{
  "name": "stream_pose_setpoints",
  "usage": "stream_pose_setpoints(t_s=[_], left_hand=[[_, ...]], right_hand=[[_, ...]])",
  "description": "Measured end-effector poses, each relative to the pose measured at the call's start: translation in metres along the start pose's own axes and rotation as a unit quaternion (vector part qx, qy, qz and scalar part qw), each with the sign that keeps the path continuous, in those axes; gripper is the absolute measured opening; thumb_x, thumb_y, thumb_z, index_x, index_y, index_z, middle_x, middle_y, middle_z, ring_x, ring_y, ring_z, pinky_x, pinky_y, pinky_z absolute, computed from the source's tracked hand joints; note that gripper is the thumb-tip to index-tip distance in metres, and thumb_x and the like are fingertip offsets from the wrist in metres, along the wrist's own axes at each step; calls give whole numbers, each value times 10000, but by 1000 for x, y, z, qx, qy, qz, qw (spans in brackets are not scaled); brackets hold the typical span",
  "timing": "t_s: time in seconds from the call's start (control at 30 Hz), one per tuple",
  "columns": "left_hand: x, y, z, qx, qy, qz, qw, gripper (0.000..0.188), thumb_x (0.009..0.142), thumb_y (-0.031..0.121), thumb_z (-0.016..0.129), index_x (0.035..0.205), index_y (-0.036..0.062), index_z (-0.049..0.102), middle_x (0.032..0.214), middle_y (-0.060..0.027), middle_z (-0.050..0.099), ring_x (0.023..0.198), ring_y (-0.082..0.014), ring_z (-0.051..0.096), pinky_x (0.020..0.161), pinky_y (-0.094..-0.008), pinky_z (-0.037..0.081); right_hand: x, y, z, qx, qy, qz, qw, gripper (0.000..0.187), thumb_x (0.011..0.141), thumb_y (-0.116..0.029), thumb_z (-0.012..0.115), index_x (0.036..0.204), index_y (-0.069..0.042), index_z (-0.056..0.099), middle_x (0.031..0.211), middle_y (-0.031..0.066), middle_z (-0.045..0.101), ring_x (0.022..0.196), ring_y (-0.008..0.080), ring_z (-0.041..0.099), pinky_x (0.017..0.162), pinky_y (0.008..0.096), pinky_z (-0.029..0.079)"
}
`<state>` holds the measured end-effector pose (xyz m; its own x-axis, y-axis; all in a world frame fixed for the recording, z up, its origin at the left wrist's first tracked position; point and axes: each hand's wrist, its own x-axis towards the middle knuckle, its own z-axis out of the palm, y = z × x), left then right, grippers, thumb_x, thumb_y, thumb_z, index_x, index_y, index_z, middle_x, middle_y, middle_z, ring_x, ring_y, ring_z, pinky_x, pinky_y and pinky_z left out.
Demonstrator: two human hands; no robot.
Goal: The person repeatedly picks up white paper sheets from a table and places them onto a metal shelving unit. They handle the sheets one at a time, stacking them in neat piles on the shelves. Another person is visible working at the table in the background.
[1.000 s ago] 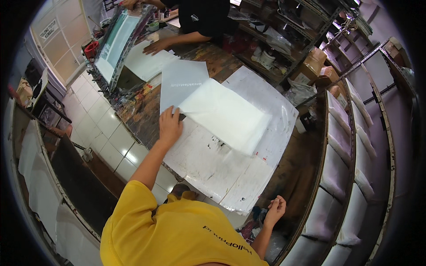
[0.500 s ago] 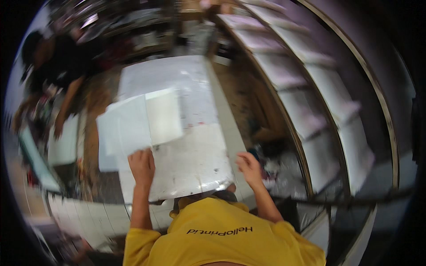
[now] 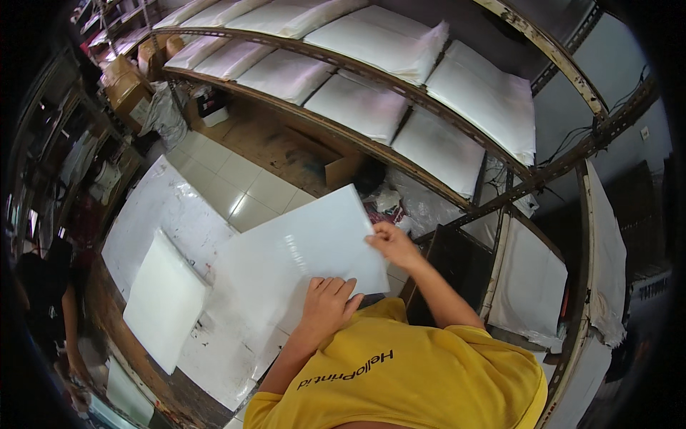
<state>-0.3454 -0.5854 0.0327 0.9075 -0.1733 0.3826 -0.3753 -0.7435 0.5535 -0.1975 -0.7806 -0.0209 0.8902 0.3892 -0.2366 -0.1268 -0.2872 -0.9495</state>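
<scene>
A broad pale white sheet (image 3: 314, 236), with a faint pale mark near its middle, lies tilted across the right part of the table and reaches past its edge. My right hand (image 3: 391, 244) pinches the sheet's right edge between thumb and fingers. At its near edge, close to my body, my left hand (image 3: 330, 302) is closed, fingers curled over the sheet. A pile of off-white sheets (image 3: 164, 297) rests to the left on the white tabletop (image 3: 161, 207). Neither hand touches that pile.
Wooden-edged racks (image 3: 421, 175) with wrapped paper stacks (image 3: 482, 100) run along the far and right sides. A cardboard box (image 3: 128, 89) and a plastic bag (image 3: 166, 118) stand at far left. Another person (image 3: 46, 307) works at the left edge.
The view has swung toward the racks on the right. Both hands, seen free of the pile before, now hold a separate white sheet on the right of the table.
</scene>
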Motion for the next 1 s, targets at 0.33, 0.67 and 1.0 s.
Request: stream_pose_setpoints(t_s=[0.33,0.67,1.0], left_hand=[[-21,-67,13,69,85,-232,966,111,860,111,671,937,31,674,747,-93,606,697,-285,573,681,-417,400],[-27,-79,49,127,177,-364,906,79,888,90,608,908,36,661,801,-114,616,718,-309,561,691,-423,407],[-12,-79,62,186,175,-387,886,74,874,118,606,844,55,632,766,-94,590,726,-314,563,674,-439,393]], right_hand=[[92,6,-173,-128,49,-33,990,186,936,-178,630,1012,-8,634,884,49,675,810,126,603,756,291,487],[196,61,-327,-86,298,10,951,257,939,-297,639,1030,-57,641,870,-2,615,770,120,537,712,268,449],[197,170,-438,49,485,169,857,308,952,-314,589,1103,-48,626,986,48,602,858,198,542,760,321,439]])
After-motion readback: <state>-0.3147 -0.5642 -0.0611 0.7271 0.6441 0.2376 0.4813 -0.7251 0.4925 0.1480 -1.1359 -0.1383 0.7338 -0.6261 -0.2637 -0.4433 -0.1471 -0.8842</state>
